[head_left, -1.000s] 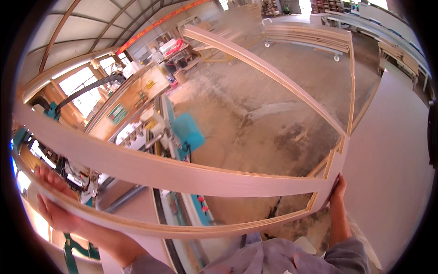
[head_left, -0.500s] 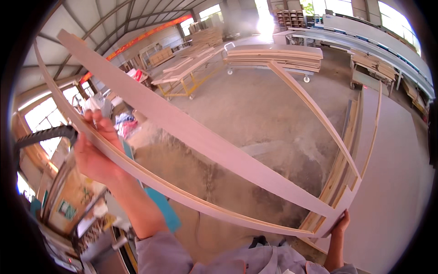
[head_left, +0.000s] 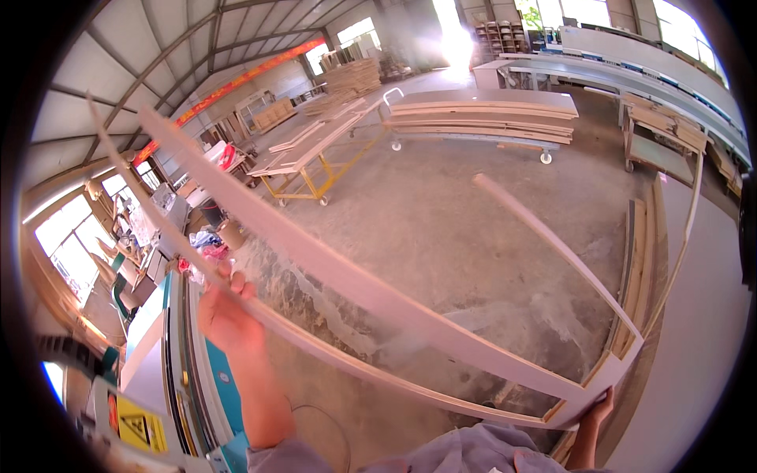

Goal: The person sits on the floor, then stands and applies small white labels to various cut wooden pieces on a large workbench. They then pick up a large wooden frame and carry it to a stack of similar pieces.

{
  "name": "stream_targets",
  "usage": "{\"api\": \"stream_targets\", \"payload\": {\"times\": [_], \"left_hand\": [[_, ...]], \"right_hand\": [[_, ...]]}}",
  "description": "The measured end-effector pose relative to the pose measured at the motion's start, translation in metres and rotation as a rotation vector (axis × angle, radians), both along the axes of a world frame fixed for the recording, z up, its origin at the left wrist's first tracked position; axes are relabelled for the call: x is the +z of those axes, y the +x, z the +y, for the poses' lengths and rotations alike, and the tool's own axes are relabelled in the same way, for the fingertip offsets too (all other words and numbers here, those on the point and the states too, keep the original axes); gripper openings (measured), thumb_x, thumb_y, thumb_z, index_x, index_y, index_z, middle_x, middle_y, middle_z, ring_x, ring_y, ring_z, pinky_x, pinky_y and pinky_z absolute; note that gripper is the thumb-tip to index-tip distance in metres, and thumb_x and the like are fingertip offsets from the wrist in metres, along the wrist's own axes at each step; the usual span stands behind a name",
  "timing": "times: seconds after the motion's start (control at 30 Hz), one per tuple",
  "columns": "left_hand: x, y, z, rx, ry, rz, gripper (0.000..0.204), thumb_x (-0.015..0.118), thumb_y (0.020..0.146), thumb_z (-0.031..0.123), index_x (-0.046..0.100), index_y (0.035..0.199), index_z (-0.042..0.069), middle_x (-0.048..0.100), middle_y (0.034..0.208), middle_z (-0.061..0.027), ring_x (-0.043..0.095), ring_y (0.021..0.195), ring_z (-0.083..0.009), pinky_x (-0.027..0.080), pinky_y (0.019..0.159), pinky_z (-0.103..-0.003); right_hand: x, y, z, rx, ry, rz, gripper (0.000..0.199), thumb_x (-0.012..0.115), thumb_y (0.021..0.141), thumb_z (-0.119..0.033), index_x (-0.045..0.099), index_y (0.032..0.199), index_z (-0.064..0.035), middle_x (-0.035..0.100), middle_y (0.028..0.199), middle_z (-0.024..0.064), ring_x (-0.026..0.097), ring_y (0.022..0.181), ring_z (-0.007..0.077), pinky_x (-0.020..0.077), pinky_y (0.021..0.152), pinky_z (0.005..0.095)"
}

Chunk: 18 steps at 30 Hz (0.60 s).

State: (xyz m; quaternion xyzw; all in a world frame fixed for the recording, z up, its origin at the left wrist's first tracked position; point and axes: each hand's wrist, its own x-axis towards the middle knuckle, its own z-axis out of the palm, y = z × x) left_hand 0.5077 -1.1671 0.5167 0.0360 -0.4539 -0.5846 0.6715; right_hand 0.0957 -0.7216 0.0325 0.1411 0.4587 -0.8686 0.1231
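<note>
The left hand (head_left: 227,315) is gripping the lower rail of a large pale wooden frame (head_left: 378,296), fingers curling over its top edge, while the right hand (head_left: 601,406) is clasping the frame's near right corner from below, thumb and fingers wrapped around the joint. The frame is being held up in the air in front of the person, tilted, spanning from upper left to lower right above a dusty concrete floor (head_left: 441,229). It is made of long thin rails with open space between them, so it is probably light for its size but awkward, and the slim rails may flex or strain at the corner joints; holding it at a rail and a corner, hands well apart, looks sensible. To the lower left a machine surface (head_left: 162,347) with teal trim is standing near. Farther off, a yellow cart (head_left: 303,169) and a low wheeled platform (head_left: 481,118) are carrying stacked boards.
</note>
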Motion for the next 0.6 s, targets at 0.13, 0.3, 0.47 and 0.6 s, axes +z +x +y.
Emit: {"api": "stream_targets", "payload": {"times": [0.13, 0.3, 0.47, 0.6], "left_hand": [[-0.019, 0.015, -0.115, 0.148, 0.096, -0.027, 0.036, 0.051, 0.081, 0.014, 0.043, 0.113, 0.001, 0.045, 0.094, -0.0066, 0.04, 0.07, -0.0129, 0.036, 0.057, -0.024], [-0.051, 0.013, -0.263, 0.389, 0.167, 0.049, 0.023, 0.049, 0.082, 0.01, 0.045, 0.103, 0.002, 0.041, 0.084, -0.0041, 0.039, 0.065, -0.0109, 0.034, 0.051, -0.02], [-0.095, 0.072, -0.433, 0.585, 0.371, 0.108, 0.02, 0.049, 0.081, 0.01, 0.046, 0.1, 0.004, 0.048, 0.078, -0.0034, 0.039, 0.059, -0.0099, 0.033, 0.047, -0.02], [-0.103, 0.113, -0.531, 0.634, 0.469, 0.158, 0.024, 0.048, 0.079, 0.009, 0.046, 0.102, 0.004, 0.047, 0.073, -0.0031, 0.042, 0.059, -0.0119, 0.035, 0.048, -0.021]], "right_hand": [[0.033, -0.044, -0.134, 0.018, 0.082, 0.051, 0.044, 0.048, 0.089, -0.034, 0.056, 0.11, 0.0037, 0.059, 0.103, 0.0087, 0.054, 0.096, 0.021, 0.0396, 0.088, 0.0322], [0.047, -0.105, -0.344, 0.066, 0.155, 0.152, 0.036, 0.052, 0.088, -0.03, 0.061, 0.097, 0.003, 0.059, 0.089, 0.0048, 0.053, 0.082, 0.0152, 0.0414, 0.076, 0.0276], [0.071, -0.103, -0.56, 0.088, 0.252, 0.247, 0.031, 0.052, 0.089, -0.031, 0.063, 0.087, -0.0018, 0.052, 0.072, -0.0008, 0.047, 0.064, 0.0103, 0.0384, 0.058, 0.0243], [0.061, -0.125, -0.676, 0.198, 0.351, 0.369, 0.033, 0.049, 0.09, -0.03, 0.057, 0.077, -0.0007, 0.046, 0.068, -0.0027, 0.041, 0.062, 0.0089, 0.0317, 0.054, 0.0238]]}}
